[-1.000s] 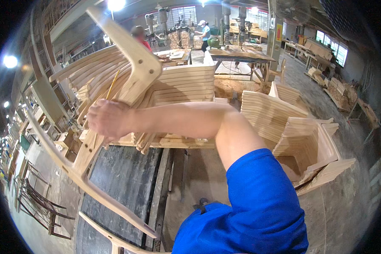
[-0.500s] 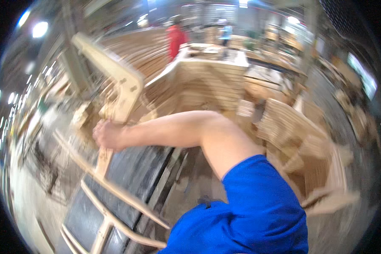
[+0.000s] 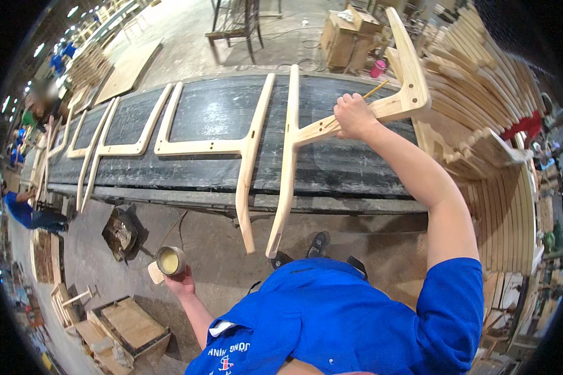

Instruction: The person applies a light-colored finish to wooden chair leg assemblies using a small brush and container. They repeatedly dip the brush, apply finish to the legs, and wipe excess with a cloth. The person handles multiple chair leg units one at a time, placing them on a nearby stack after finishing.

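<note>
In the head view, a pale wooden frame [image 3: 308, 130] is held by the right hand [image 3: 355, 117], fingers closed around its crossbar together with a thin yellow stick [image 3: 376, 89], over the right part of the dark workbench [image 3: 356, 165]; one leg is extended past the near edge. By the left hand [image 3: 181, 282], a cup [image 3: 170, 261] of yellowish contents is gripped, beyond the near edge. Similar frames [image 3: 249, 150] are spread toward the left end; stacked wooden parts [image 3: 481, 87] are seen beyond the right end.

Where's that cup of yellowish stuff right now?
The cup is in the left hand, lower left in the head view, on the near side of the dark-topped table.
</note>
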Available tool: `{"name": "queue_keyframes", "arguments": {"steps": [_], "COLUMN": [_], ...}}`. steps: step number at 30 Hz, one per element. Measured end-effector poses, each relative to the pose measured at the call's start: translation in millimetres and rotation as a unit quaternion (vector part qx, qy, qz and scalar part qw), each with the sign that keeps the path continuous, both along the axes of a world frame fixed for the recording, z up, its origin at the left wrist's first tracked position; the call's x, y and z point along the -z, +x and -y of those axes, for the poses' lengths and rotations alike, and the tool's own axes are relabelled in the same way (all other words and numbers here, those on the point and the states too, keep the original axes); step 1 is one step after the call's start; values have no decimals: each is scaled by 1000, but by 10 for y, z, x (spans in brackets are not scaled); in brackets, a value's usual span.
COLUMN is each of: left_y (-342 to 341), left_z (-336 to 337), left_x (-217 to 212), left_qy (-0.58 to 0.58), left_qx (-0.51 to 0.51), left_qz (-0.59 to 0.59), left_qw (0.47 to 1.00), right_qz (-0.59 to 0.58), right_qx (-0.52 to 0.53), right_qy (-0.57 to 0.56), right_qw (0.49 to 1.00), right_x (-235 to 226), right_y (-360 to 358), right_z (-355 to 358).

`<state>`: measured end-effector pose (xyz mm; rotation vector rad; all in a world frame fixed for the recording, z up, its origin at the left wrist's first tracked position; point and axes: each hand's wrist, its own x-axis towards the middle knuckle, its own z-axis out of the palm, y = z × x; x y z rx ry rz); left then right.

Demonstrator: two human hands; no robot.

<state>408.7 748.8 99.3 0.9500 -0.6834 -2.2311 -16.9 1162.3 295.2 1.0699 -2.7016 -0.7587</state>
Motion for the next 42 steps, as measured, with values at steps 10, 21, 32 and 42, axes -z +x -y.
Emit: {"name": "queue_keyframes", "arguments": {"steps": [10,21,32,42], "left_y": [-501,-2897,-3533,-3815], "left_z": [-770,-2246,-2616,-2194], "left_x": [12,-170,-250,-111], "left_qy": [-10,-39,-65,32], "left_qx": [34,323,361,346], "left_qz": [80,48,47,-2], "left_qw": [996,944,929,938], "right_qz": [79,492,430,503], "right_qx": [-163,22,104,123], "right_qy": [-181,-656,-715,-806], "right_qw": [967,572,542,289], "right_x": [254,301,1143,1299], "right_y": [-386,-94,-208,-363], "right_z": [-168,-691,-321,-286]}}
